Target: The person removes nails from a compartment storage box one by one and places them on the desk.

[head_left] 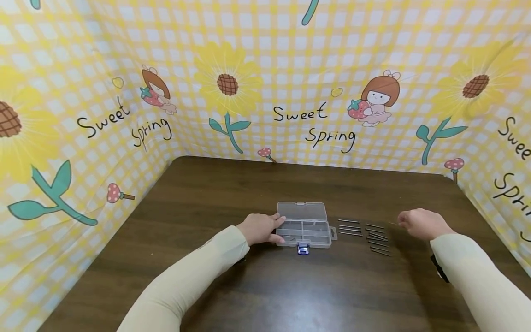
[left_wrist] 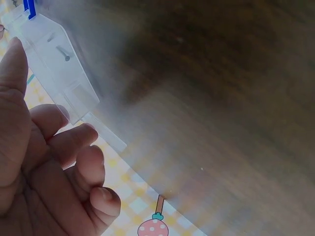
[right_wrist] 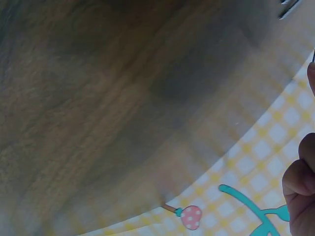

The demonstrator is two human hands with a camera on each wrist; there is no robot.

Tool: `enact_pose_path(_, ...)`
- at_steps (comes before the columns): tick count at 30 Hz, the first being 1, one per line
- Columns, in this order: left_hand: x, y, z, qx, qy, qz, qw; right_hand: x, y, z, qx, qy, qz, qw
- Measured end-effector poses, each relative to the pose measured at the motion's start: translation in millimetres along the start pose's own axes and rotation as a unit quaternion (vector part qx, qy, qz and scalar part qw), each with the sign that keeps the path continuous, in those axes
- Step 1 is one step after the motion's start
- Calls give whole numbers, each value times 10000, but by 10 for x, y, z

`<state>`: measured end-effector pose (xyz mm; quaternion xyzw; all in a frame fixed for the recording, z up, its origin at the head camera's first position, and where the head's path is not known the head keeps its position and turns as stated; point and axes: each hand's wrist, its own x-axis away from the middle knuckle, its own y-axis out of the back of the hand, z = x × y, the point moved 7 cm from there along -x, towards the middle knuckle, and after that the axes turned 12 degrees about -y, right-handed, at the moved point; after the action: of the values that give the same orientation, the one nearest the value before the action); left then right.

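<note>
A clear plastic compartment box lies on the table with its lid raised at the back and a blue latch at the front. My left hand holds the box's left end, thumb at the front and fingers behind. Inside the left part, a small nail shows through the plastic. To the right of the box lie a row of thin nails and a row of thicker nails. Further right, my right hand is raised, pinching a thin nail, mostly hidden, at its fingertips.
The dark wooden table spreads around the box. A yellow checked cloth with flowers and lettering hangs along its back and sides. A clear hanging tab sticks out at the box's right end.
</note>
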<state>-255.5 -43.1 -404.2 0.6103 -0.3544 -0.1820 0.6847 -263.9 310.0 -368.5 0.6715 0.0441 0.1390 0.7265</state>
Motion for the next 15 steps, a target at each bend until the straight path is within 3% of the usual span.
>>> enact_pose_path(6, -1, -17, 4, -99, -47, -28, 9999, -13, -104, -91, -86, -175, 106, 9998)
enact_pose_path(15, 43, 31, -4, -44, 43, 29, 10000, -92, -285, -109, 111, -61, 28, 9999)
